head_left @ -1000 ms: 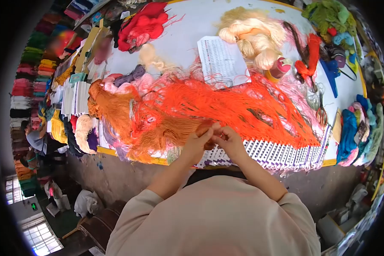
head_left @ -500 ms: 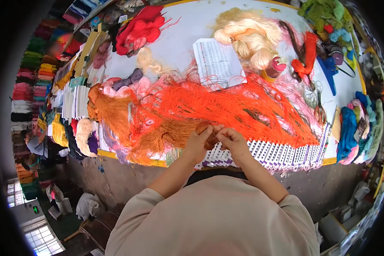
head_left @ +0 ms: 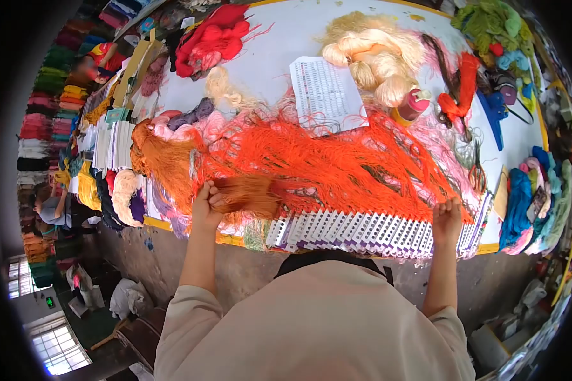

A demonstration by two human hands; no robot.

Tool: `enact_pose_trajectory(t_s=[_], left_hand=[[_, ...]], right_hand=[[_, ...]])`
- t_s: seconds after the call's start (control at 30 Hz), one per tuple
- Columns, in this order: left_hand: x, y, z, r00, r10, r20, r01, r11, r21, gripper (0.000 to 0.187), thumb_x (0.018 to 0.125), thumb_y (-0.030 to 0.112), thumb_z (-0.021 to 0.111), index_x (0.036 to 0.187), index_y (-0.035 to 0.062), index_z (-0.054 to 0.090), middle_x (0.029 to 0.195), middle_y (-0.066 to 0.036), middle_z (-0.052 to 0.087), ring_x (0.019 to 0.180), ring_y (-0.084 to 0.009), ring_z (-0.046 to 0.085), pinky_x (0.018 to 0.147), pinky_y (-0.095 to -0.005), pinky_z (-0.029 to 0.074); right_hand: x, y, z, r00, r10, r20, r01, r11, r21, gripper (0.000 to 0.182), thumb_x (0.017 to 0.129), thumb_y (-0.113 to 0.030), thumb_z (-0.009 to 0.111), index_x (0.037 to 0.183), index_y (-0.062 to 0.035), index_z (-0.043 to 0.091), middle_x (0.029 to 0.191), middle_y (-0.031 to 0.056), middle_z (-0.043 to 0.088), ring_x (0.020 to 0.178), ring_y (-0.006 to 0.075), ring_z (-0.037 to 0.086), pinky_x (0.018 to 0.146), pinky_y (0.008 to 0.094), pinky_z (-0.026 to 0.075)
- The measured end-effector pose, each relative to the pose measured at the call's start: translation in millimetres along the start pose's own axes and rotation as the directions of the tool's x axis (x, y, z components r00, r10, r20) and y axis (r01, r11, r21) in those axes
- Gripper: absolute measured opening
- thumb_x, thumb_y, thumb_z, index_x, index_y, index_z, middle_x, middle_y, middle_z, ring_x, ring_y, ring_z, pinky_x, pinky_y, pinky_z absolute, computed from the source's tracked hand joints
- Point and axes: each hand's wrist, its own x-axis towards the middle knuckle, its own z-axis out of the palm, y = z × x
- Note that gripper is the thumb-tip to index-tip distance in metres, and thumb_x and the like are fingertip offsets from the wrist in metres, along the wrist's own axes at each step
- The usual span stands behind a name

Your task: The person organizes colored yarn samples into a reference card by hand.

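Note:
My left hand (head_left: 208, 204) is closed round the end of a brown thread bundle (head_left: 248, 195) at the front left of the table. Far to the right, my right hand (head_left: 448, 221) has its fingers pinched together over the front edge of the orange threads (head_left: 337, 159); any thin thread between them is too small to make out. Between my hands runs a row of white punched cards (head_left: 356, 230), with orange threads lying across their far ends. A second, golden-brown bundle (head_left: 165, 155) lies beyond my left hand.
A printed sheet (head_left: 327, 92), cream skeins (head_left: 388, 60), a thread cone (head_left: 412, 106) and a red skein (head_left: 213, 41) lie farther back. Scissors (head_left: 476, 174) are at the right. Coloured skeins hang at both table ends. Two people are at the far left.
My hands were together at the middle with the brown bundle. They have moved wide apart, the left one leftward with the bundle, the right one rightward. More white cards show.

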Motion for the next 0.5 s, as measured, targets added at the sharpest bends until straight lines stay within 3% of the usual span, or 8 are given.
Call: enact_pose_trajectory(t_s=[0.03, 0.07, 0.1, 0.2, 0.27, 0.33, 0.4, 0.5], left_hand=[[-2, -4, 0, 1.0, 0.001, -0.001, -0.001, 1.0, -0.001, 0.016, 0.1, 0.021, 0.051, 0.095, 0.0084, 0.059, 0.072, 0.003, 0.051, 0.052, -0.0063, 0.039, 0.043, -0.0195, 0.033], [-4, -11, -1, 0.998, -0.037, 0.041, 0.036, 0.999, 0.031, 0.015, 0.1, 0.021, 0.052, 0.095, 0.0085, 0.059, 0.071, 0.003, 0.051, 0.051, -0.0062, 0.039, 0.042, -0.0197, 0.032], [-5, -19, 0, 0.994, -0.077, 0.082, 0.072, 0.995, 0.064, 0.015, 0.1, 0.021, 0.052, 0.095, 0.0086, 0.059, 0.07, 0.003, 0.05, 0.051, -0.006, 0.038, 0.041, -0.0198, 0.03], [-20, -67, 31, 0.962, -0.228, 0.149, 0.191, 0.954, 0.23, 0.018, 0.097, 0.026, 0.057, 0.092, 0.0094, 0.06, 0.065, 0.003, 0.047, 0.046, -0.0055, 0.035, 0.04, -0.0216, 0.025], [-38, -101, 63, 0.926, -0.34, 0.167, 0.271, 0.903, 0.334, 0.018, 0.096, 0.026, 0.059, 0.093, 0.0092, 0.061, 0.064, 0.003, 0.048, 0.044, -0.0058, 0.034, 0.041, -0.0232, 0.024], [-56, -132, 93, 0.884, -0.409, 0.228, 0.305, 0.872, 0.383, 0.018, 0.096, 0.026, 0.058, 0.096, 0.0089, 0.062, 0.065, 0.003, 0.048, 0.044, -0.0062, 0.034, 0.041, -0.0246, 0.024], [-65, -158, 115, 0.853, -0.478, 0.208, 0.342, 0.815, 0.468, 0.021, 0.098, 0.027, 0.056, 0.099, 0.0067, 0.059, 0.063, 0.004, 0.046, 0.046, -0.0053, 0.032, 0.044, -0.0226, 0.025], [-75, -187, 142, 0.843, -0.498, 0.204, 0.332, 0.78, 0.53, 0.022, 0.096, 0.031, 0.06, 0.093, 0.0087, 0.061, 0.063, 0.004, 0.048, 0.044, -0.0071, 0.034, 0.042, -0.0239, 0.023]], right_hand=[[-1, -7, -2, 0.995, -0.013, -0.102, 0.007, 0.999, -0.054, 0.012, 0.097, -0.019, 0.057, 0.089, -0.0146, 0.049, 0.072, -0.0034, 0.047, 0.068, 0.01, 0.048, 0.073, 0.0282, 0.046], [-2, -7, -6, 0.99, -0.031, -0.14, 0.019, 0.997, -0.081, 0.011, 0.097, -0.018, 0.057, 0.09, -0.0143, 0.05, 0.071, -0.0035, 0.047, 0.064, 0.0082, 0.045, 0.064, 0.025, 0.043], [0, -3, -8, 0.99, -0.03, -0.14, 0.019, 0.997, -0.08, 0.011, 0.097, -0.018, 0.057, 0.09, -0.0143, 0.05, 0.071, -0.0035, 0.047, 0.064, 0.0082, 0.045, 0.064, 0.025, 0.043], [-1, 28, -6, 0.988, -0.062, -0.141, -0.002, 0.91, -0.415, 0.006, 0.097, -0.017, 0.057, 0.093, -0.0134, 0.054, 0.072, -0.0032, 0.051, 0.059, 0.0055, 0.044, 0.053, 0.0204, 0.038], [-4, 59, 2, 0.991, -0.092, 0.093, 0.13, 0.77, -0.625, 0.005, 0.095, -0.015, 0.06, 0.092, -0.0105, 0.058, 0.078, -0.002, 0.057, 0.063, 0.0086, 0.051, 0.057, 0.0236, 0.042], [-9, 86, 27, 0.915, -0.193, 0.354, 0.403, 0.48, -0.779, 0.008, 0.091, -0.013, 0.063, 0.091, -0.0049, 0.062, 0.081, 0.0012, 0.061, 0.068, 0.0133, 0.057, 0.063, 0.0279, 0.047], [-32, 90, 79, 0.874, -0.158, 0.46, 0.483, 0.385, -0.787, 0.01, 0.088, -0.01, 0.065, 0.09, -0.0003, 0.066, 0.08, 0.0059, 0.065, 0.072, 0.0177, 0.061, 0.07, 0.0307, 0.05], [-50, 100, 120, 0.841, 0.033, 0.539, 0.483, 0.403, -0.777, 0.007, 0.085, -0.006, 0.067, 0.088, 0.0004, 0.069, 0.079, 0.0114, 0.067, 0.071, 0.0185, 0.064, 0.066, 0.0299, 0.05]])
